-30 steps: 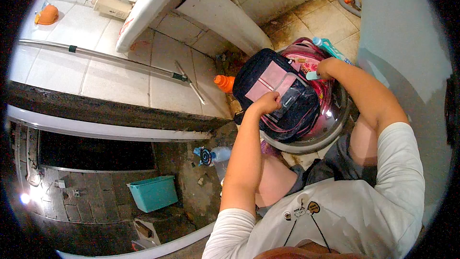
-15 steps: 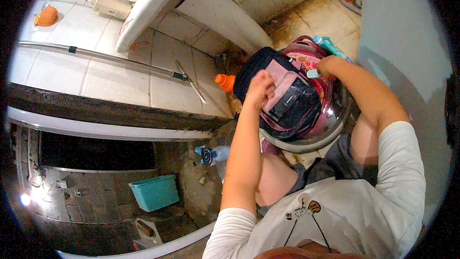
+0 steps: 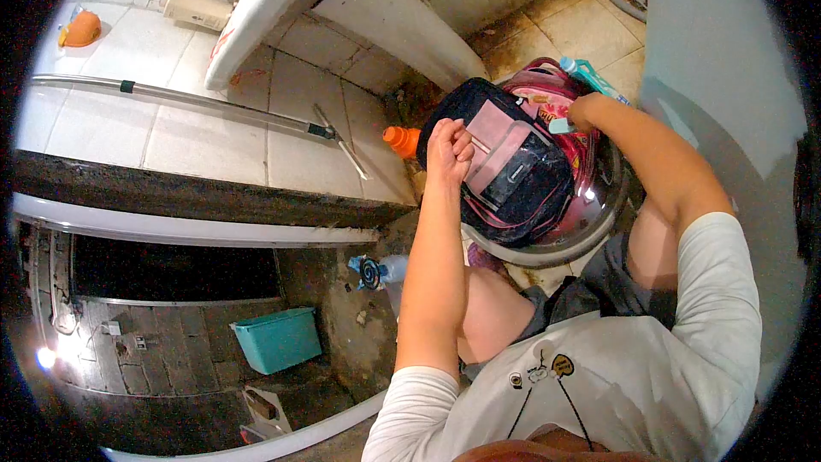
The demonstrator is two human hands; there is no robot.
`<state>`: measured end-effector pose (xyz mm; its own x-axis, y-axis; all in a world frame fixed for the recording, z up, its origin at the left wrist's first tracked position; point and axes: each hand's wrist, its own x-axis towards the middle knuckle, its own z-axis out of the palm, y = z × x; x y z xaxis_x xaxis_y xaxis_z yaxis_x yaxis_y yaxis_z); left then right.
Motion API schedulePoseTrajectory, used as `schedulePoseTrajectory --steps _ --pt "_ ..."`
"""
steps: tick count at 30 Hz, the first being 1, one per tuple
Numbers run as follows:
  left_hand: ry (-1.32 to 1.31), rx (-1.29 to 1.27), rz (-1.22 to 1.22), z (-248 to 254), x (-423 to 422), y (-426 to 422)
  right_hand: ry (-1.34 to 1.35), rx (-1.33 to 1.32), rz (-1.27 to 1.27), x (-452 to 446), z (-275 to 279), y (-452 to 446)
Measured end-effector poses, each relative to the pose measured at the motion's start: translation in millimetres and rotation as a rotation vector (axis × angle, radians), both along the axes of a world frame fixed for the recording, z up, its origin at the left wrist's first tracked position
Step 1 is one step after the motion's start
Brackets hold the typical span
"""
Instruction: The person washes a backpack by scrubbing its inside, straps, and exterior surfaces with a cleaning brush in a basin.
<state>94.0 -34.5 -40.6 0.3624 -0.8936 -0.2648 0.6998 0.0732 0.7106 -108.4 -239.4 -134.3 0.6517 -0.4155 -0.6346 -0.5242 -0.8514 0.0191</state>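
Observation:
A navy and pink backpack [image 3: 505, 150] lies on top of a red-pink patterned bag [image 3: 547, 103] in a round grey tub [image 3: 599, 235]. My left hand [image 3: 449, 152] is over the pink front of the backpack, its fingers curled in. Whatever those fingers may hold is hidden. Farther right, my right hand [image 3: 590, 113] is closed around a pale mint-green object [image 3: 559, 126], whose flat end sticks out towards the backpack. Most of that object is covered by the hand, so its kind does not show. Behind this hand is a light-blue bottle [image 3: 590, 77].
An orange bottle [image 3: 400, 142] stands left of the tub. A pedestal sink [image 3: 402, 26] rises behind. A metal-handled pole [image 3: 222, 109] crosses the tiles at left. Past a doorsill are a teal bin [image 3: 278, 340] and a clear bottle with blue top [image 3: 376, 272].
My left hand has moved slightly left and up, and its fingers have curled tighter. The right hand has shifted a little, still gripping the mint-green object.

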Motion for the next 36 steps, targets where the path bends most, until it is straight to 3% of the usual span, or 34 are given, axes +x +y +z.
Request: schedulePoseTrajectory --steps 30,36 --pt "-0.058 0.039 -0.015 1.6 -1.4 2.0 0.009 0.060 -0.061 1.4 -15.9 -9.9" --pt "-0.054 0.012 -0.046 -2.3 2.8 2.7 0.060 0.025 -0.073 -2.6 8.5 2.3"
